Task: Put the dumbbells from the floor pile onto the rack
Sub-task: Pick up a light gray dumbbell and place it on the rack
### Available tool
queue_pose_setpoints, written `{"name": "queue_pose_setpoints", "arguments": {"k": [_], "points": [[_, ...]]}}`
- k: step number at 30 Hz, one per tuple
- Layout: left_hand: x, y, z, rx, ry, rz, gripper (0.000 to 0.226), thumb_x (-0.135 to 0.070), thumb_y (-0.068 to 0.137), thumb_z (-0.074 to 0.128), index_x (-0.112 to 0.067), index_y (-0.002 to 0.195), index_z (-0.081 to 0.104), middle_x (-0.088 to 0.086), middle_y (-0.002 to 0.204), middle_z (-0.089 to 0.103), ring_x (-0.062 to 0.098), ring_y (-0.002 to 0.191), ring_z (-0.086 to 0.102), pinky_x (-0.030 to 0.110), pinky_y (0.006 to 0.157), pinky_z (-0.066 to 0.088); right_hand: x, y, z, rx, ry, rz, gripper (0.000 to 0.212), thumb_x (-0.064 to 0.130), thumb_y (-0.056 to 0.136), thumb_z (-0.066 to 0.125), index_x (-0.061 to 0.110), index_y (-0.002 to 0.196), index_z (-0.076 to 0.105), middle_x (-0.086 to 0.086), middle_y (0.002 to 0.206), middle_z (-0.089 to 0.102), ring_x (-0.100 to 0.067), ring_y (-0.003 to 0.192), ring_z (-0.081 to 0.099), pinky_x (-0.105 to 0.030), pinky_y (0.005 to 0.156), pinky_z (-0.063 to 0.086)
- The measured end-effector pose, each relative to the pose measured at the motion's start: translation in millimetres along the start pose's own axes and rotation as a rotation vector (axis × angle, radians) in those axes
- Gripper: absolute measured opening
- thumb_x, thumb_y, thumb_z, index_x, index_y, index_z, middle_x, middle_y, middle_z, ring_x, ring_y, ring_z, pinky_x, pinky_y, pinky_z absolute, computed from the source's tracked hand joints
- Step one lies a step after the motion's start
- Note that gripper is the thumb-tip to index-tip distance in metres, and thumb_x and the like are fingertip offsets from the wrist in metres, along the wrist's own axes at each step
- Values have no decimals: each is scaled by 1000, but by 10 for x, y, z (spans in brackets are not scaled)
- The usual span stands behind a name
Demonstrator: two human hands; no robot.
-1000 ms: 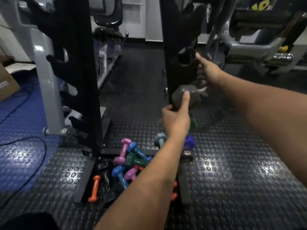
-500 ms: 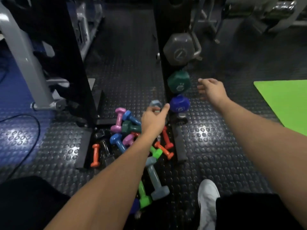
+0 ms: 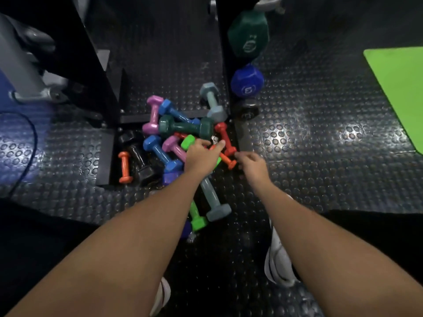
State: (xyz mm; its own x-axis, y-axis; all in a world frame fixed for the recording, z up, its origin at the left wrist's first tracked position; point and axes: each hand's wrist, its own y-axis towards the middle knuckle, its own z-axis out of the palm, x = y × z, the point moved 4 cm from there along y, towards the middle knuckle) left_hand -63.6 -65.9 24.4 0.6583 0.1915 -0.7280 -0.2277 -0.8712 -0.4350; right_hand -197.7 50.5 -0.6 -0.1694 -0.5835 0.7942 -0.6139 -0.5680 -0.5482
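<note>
My left hand (image 3: 201, 154) lay over the floor pile (image 3: 180, 143), fingers extended, gripping nothing. My right hand (image 3: 253, 164) hovered just beside it, fingers loosely curled and empty, near a red dumbbell (image 3: 225, 138). Farther off, blue (image 3: 247, 81) and green (image 3: 248, 34) dumbbells sat on the rack (image 3: 223, 65).

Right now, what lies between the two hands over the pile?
In the head view, the left hand and the right hand are apart; in the gap lie an orange dumbbell and the lower end of a red dumbbell.
</note>
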Motion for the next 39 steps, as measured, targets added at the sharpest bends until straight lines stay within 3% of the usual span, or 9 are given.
{"name": "queue_pose_setpoints", "arguments": {"k": [2,7,10,13,16,19,23,32,39], "points": [[198,14,69,42,72,-30,60,-73,76,66,-24,112,63,1,113,65,22,102,63,36,87,50,-365,-91,102,-2,-24,72,56,55,69,69,16,109,75,-5,98,76,-20,93,70,-42,91,54],[577,97,144,113,216,-38,68,-67,76,71,-21,124,63,4,124,64,26,114,61,42,99,50,-1033,-366,308,39,-19,262,43,49,75,75,22,107,72,-1,99,73,-21,95,68,-51,94,56],[686,157,131,106,357,11,66,-64,77,70,-23,128,63,7,125,58,28,121,54,42,103,46,-1307,-458,384,56,0,343,44,40,85,74,15,120,68,2,97,67,-16,91,64,-48,94,56],[735,222,186,124,471,54,61,-57,77,71,-20,125,62,10,120,60,31,117,54,43,97,49,-1482,-565,479,79,79,427,42,38,93,68,15,128,59,-1,100,63,-17,87,61,-41,79,55],[737,294,243,95,622,148,52,-53,79,68,-16,115,64,11,111,65,33,111,58,43,89,54,-1582,-641,584,89,253,520,45,43,93,66,21,130,52,-8,121,61,-28,109,60,-49,88,56],[726,370,316,94,895,257,57,-56,84,67,-14,122,63,12,119,62,32,115,55,42,93,50,-1618,-658,663,97,340,553,45,46,92,68,27,128,49,-6,116,62,-32,108,62,-56,90,58],[747,454,372,138,1042,307,66,-63,80,71,-15,124,63,10,123,54,29,115,55,40,91,49,-1594,-679,789,120,410,559,54,40,87,77,26,127,44,-10,116,63,-36,102,67,-53,78,63],[828,482,427,183,1005,279,59,-56,86,67,-13,126,61,9,130,43,30,117,47,43,100,47,-1559,-599,854,24,315,513,38,27,84,79,21,105,48,-15,113,62,-35,99,70,-43,62,64],[811,352,513,205,931,338,54,-57,84,68,-15,117,67,11,127,46,29,117,49,41,102,44,-1556,-700,660,-55,268,499,33,15,87,74,12,110,51,-15,107,63,-30,89,72,-40,64,65]]}}
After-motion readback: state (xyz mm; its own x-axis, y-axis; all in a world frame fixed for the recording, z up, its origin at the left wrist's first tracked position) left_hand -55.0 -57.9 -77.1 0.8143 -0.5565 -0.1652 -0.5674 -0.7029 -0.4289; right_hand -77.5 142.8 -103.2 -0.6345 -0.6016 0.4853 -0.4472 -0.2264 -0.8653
